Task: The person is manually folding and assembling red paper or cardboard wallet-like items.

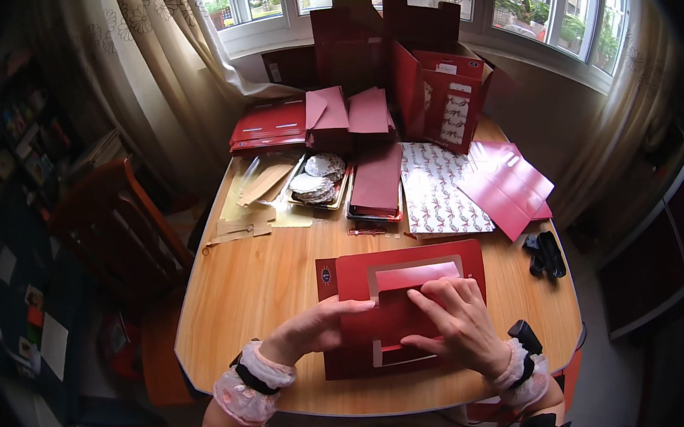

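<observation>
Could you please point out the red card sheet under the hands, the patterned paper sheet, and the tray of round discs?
red card sheet (348, 278), head view, upper left part.
patterned paper sheet (438, 193), head view, middle.
tray of round discs (345, 189), head view, right rim.

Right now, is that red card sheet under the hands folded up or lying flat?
Lying flat: the red card sheet rests spread on the table.

1. Red card (348, 282): flat sheet of dark red cardboard, roughly rectangular, with a window-shaped cut-out in the middle.
2. Lies flat on the wooden table, near its front edge, long side running left to right.
3. Paler pink-red inner panel (416, 274) showing through the cut-out, at the top.
4. Small round mark on the upper left corner.
5. Pressed under both hands, lower half mostly covered.
</observation>
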Tool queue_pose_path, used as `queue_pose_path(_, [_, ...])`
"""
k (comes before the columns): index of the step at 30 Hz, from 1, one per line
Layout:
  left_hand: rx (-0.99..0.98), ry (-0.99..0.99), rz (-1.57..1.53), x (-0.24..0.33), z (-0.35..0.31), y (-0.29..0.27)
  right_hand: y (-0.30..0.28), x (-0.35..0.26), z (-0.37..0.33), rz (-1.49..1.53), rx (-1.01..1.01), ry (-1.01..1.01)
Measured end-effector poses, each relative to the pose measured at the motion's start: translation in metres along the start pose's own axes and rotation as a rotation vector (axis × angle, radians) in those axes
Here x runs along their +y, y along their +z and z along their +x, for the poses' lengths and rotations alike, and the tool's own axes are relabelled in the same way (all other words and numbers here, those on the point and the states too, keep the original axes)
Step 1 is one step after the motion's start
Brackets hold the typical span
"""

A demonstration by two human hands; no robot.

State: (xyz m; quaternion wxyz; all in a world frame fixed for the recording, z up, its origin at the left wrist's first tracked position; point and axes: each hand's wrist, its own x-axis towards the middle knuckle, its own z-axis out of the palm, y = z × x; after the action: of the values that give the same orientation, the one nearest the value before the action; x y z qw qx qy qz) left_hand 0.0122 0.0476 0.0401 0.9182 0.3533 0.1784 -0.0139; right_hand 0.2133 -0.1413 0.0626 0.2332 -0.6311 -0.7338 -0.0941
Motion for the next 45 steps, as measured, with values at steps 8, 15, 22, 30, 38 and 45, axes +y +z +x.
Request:
queue_pose_path(8, [-0.103,-0.006,-0.109,-0.007,0.002,-0.007,-0.001,-0.001,-0.002,-0.066,0.040,0.002])
queue_pose_path(15, [-0.102,0.028,-0.007,-0.009,0.002,-0.005,0.002,0.000,-0.006,-0.111,0.042,0.000])
queue_pose_path(22, [-0.108,0.020,0.008,-0.011,0.001,-0.008,0.002,-0.001,-0.005,-0.100,0.075,-0.019])
queue_pose_path(30, [-0.023,0.051,0.106,-0.007,0.001,0.018,0.004,-0.002,-0.007,-0.061,0.085,-0.002])
queue_pose_path(38, [0.064,0.114,0.158,-0.010,0.009,0.004,-0.016,0.021,-0.004,0.143,0.272,0.155])
queue_pose_path(45, [0.126,0.099,0.055,-0.004,0.010,0.000,-0.018,0.030,-0.009,0.136,0.230,0.189])
